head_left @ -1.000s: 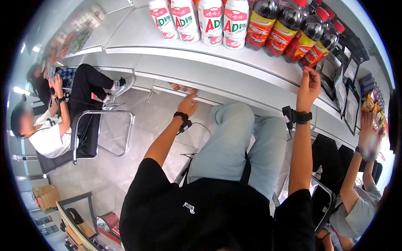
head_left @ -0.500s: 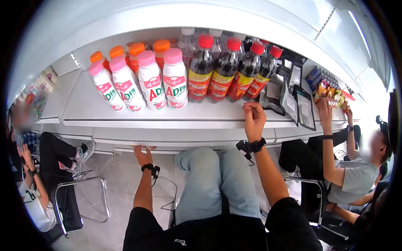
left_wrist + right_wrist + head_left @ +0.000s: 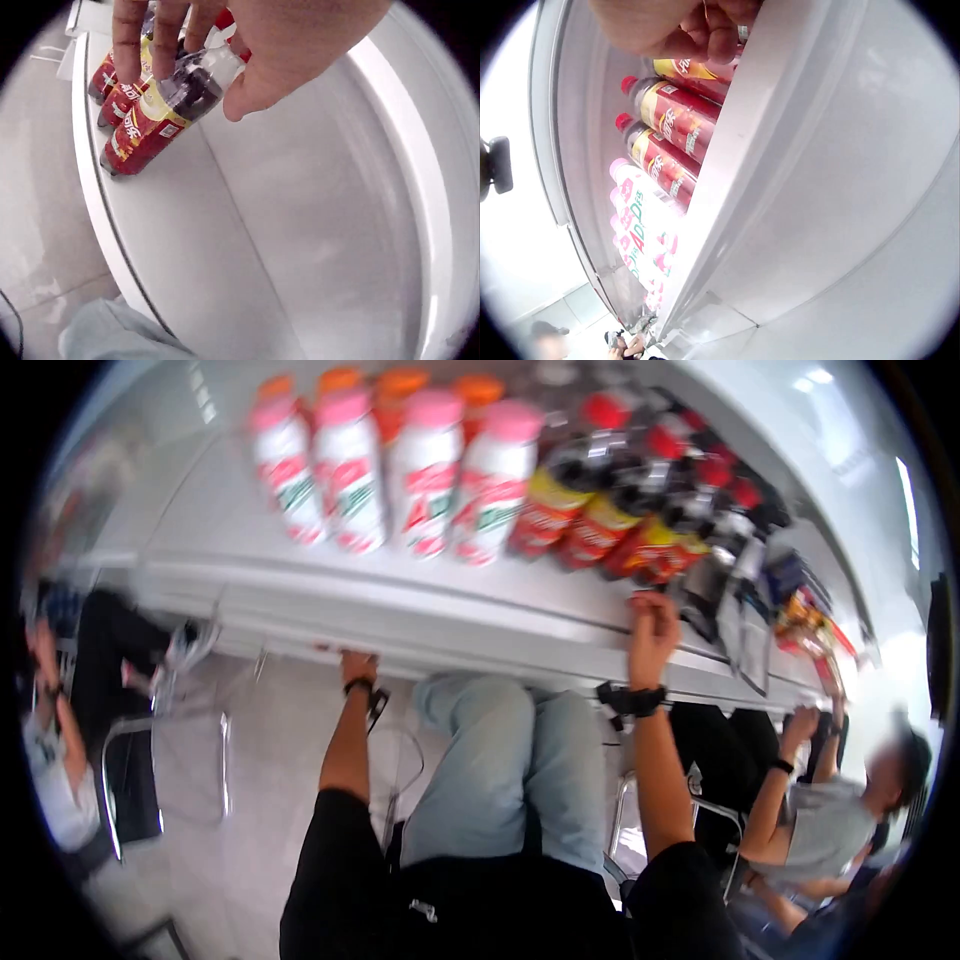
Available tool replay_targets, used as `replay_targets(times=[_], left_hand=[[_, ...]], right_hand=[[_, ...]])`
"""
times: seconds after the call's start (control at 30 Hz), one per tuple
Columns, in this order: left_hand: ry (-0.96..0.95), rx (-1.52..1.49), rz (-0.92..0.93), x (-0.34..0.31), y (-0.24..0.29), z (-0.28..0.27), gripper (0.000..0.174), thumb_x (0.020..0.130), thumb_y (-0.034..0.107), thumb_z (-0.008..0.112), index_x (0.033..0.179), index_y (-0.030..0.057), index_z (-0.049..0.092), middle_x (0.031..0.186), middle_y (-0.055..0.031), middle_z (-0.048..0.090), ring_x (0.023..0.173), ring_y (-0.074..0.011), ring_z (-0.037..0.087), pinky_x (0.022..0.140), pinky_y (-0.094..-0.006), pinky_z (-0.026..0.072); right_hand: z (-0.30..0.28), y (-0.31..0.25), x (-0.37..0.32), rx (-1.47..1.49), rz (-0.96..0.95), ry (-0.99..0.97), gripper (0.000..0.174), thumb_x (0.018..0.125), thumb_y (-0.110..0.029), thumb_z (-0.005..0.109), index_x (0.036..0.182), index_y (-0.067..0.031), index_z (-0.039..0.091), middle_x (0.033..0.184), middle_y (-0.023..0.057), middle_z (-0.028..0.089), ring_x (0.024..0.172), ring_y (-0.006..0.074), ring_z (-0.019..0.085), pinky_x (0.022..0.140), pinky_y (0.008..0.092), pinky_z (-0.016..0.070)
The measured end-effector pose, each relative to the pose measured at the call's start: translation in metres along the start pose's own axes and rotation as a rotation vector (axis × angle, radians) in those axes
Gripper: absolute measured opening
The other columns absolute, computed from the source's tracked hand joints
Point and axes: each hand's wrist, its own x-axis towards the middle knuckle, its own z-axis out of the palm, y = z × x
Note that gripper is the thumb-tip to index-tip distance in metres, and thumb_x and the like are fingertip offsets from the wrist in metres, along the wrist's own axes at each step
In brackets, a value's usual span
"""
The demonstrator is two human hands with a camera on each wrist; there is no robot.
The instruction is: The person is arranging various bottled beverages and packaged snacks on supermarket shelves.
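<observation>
In the left wrist view, my left hand [image 3: 307, 52] reaches over cola bottles on a lower shelf [image 3: 255, 225], its fingers stretched past the nearest cola bottle [image 3: 146, 139] and the thumb beside that bottle's neck. Its cap is hidden behind the hand. The head view shows the same left hand [image 3: 358, 663] at the lower shelf's edge. My right hand [image 3: 653, 630], fingers loosely curled and holding nothing, is at the front edge of the upper shelf [image 3: 400, 580], just before a row of red-capped cola bottles [image 3: 548, 510]. The right wrist view shows its bent fingers [image 3: 721, 37] close to that edge.
White bottles with pink caps [image 3: 425, 490] stand left of the upper colas, orange-capped bottles [image 3: 400, 390] behind them. Dark pouches [image 3: 745, 620] and snack packs [image 3: 805, 622] lie to the right. A seated person [image 3: 830, 830] is at right, a chair [image 3: 165, 750] at left.
The head view swung up to the bottles, then tilted and blurred. Both hands keep about the same places at the shelves. The person at right has lowered a hand from the snack packs.
</observation>
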Motion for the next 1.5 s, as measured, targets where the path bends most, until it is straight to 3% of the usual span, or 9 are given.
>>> replay_targets(times=[0.27, 0.47, 0.63, 0.73, 0.87, 0.93, 1.27, 1.4, 1.5], left_hand=[[0.227, -0.229, -0.255, -0.007, 0.014, 0.009, 0.049, 0.085, 0.021, 0.066, 0.129, 0.0115, 0.049, 0.134, -0.0198, 0.051, 0.115, -0.0425, 0.056, 0.091, -0.0542, 0.0495], [0.226, -0.379, -0.282, -0.013, 0.017, -0.003, 0.061, 0.083, 0.017, 0.068, 0.137, 0.0084, 0.042, 0.137, -0.0214, 0.047, 0.118, -0.0422, 0.054, 0.094, -0.0512, 0.0494], [0.141, -0.470, -0.333, 0.038, -0.082, 0.092, 0.062, 0.086, 0.019, 0.067, 0.136, -0.0048, 0.041, 0.128, -0.0202, 0.058, 0.110, -0.0352, 0.061, 0.094, -0.0427, 0.0517], [0.056, -0.097, -0.306, 0.065, -0.128, 0.100, 0.064, 0.083, 0.035, 0.074, 0.124, -0.0095, 0.054, 0.114, -0.0198, 0.069, 0.104, -0.0390, 0.065, 0.094, -0.0437, 0.0511], [0.100, 0.301, -0.158, 0.052, -0.058, 0.025, 0.075, 0.078, 0.038, 0.080, 0.137, 0.0013, 0.051, 0.139, -0.0211, 0.057, 0.123, -0.0406, 0.057, 0.108, -0.0479, 0.0425], [0.107, 0.138, -0.361, 0.058, -0.063, 0.029, 0.071, 0.082, 0.040, 0.075, 0.138, 0.0036, 0.052, 0.139, -0.0225, 0.056, 0.122, -0.0432, 0.056, 0.107, -0.0492, 0.0443], [0.134, 0.001, -0.133, -0.005, -0.006, -0.029, 0.027, 0.085, 0.022, 0.074, 0.106, 0.0074, 0.066, 0.097, -0.0106, 0.071, 0.096, -0.0324, 0.066, 0.084, -0.0448, 0.0514], [0.223, -0.026, 0.263, -0.050, 0.021, -0.075, 0.029, 0.081, 0.022, 0.078, 0.104, 0.0096, 0.065, 0.097, -0.0075, 0.066, 0.095, -0.0299, 0.063, 0.082, -0.0425, 0.0512], [-0.042, 0.005, 0.432, -0.072, 0.038, -0.130, 0.031, 0.075, 0.016, 0.081, 0.100, 0.0089, 0.065, 0.096, -0.0083, 0.064, 0.091, -0.0311, 0.062, 0.080, -0.0419, 0.0511]], right_hand=[[0.004, -0.038, -0.023, -0.010, 0.114, -0.068, 0.008, 0.096, -0.002, 0.056, 0.095, -0.0005, 0.064, 0.089, 0.0062, 0.065, 0.083, 0.0114, 0.060, 0.076, 0.0242, 0.0467], [0.077, -0.106, -0.114, -0.127, 0.322, -1.146, 0.015, 0.091, -0.012, 0.064, 0.105, -0.0075, 0.069, 0.094, 0.0112, 0.068, 0.089, 0.0230, 0.065, 0.081, 0.0328, 0.0513], [0.082, -0.056, -0.177, -0.103, 0.042, -1.338, 0.022, 0.089, -0.018, 0.068, 0.109, -0.0093, 0.067, 0.106, 0.0130, 0.068, 0.103, 0.0338, 0.063, 0.090, 0.0440, 0.0500], [0.074, -0.048, -0.188, -0.059, 0.099, -1.316, 0.020, 0.090, -0.019, 0.067, 0.108, -0.0095, 0.066, 0.101, 0.0106, 0.067, 0.100, 0.0331, 0.062, 0.089, 0.0430, 0.0496], [0.059, -0.048, -0.176, -0.056, 0.120, -1.285, 0.021, 0.091, -0.019, 0.066, 0.110, -0.0091, 0.065, 0.101, 0.0093, 0.067, 0.098, 0.0301, 0.064, 0.086, 0.0423, 0.0509], [0.059, -0.045, -0.180, -0.056, 0.128, -1.263, 0.022, 0.091, -0.018, 0.066, 0.111, -0.0089, 0.065, 0.101, 0.0088, 0.067, 0.098, 0.0291, 0.065, 0.085, 0.0419, 0.0514], [0.038, -0.055, -0.168, -0.020, 0.283, -1.195, 0.021, 0.093, -0.017, 0.065, 0.111, -0.0072, 0.067, 0.107, 0.0089, 0.070, 0.097, 0.0267, 0.068, 0.084, 0.0394, 0.0530], [0.030, -0.058, -0.160, 0.043, 0.343, -1.109, 0.020, 0.094, -0.017, 0.065, 0.112, -0.0068, 0.067, 0.107, 0.0098, 0.070, 0.096, 0.0259, 0.069, 0.085, 0.0381, 0.0540], [0.023, -0.061, -0.158, 0.076, 0.346, -1.066, 0.022, 0.094, -0.016, 0.065, 0.114, -0.0067, 0.066, 0.107, 0.0108, 0.070, 0.096, 0.0258, 0.069, 0.085, 0.0382, 0.0543]])
